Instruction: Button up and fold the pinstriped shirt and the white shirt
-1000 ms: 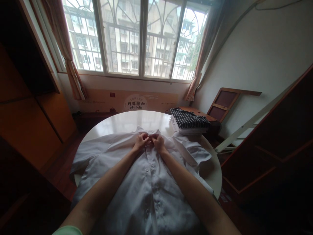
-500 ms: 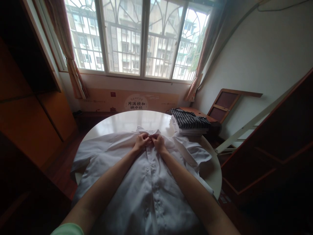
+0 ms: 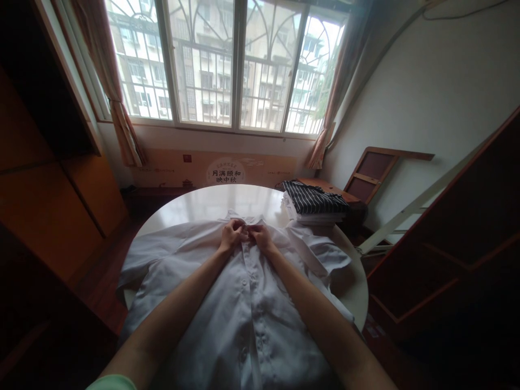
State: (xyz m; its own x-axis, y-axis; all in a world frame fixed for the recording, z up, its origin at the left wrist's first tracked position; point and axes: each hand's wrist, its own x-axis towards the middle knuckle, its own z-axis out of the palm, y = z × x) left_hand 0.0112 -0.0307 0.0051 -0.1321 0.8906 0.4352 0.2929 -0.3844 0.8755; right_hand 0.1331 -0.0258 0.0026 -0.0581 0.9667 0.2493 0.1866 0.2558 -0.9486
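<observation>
A white button-up shirt (image 3: 211, 309) lies face up across the round table, its collar at the far end and its sleeves spread to both sides. Just below the collar, my left hand (image 3: 233, 234) pinches one front edge of the shirt. Close beside it, my right hand (image 3: 260, 236) pinches the opposite front edge, and the fingertips nearly meet. Whatever button sits between the fingers is too small to make out. Down the middle runs the placket (image 3: 247, 292), with buttons showing and its lower part slightly parted.
Folded clothes (image 3: 314, 199), a black striped piece on top of white ones, are stacked at the table's back right. The white round table (image 3: 195, 203) stands before a barred window. A wooden cabinet (image 3: 81, 189) is on the left, a pale ladder-like frame (image 3: 400, 225) on the right.
My fingers have shifted slightly at the collar, the left hand moving a little left. Both hands stay on the shirt, which lies in the same place.
</observation>
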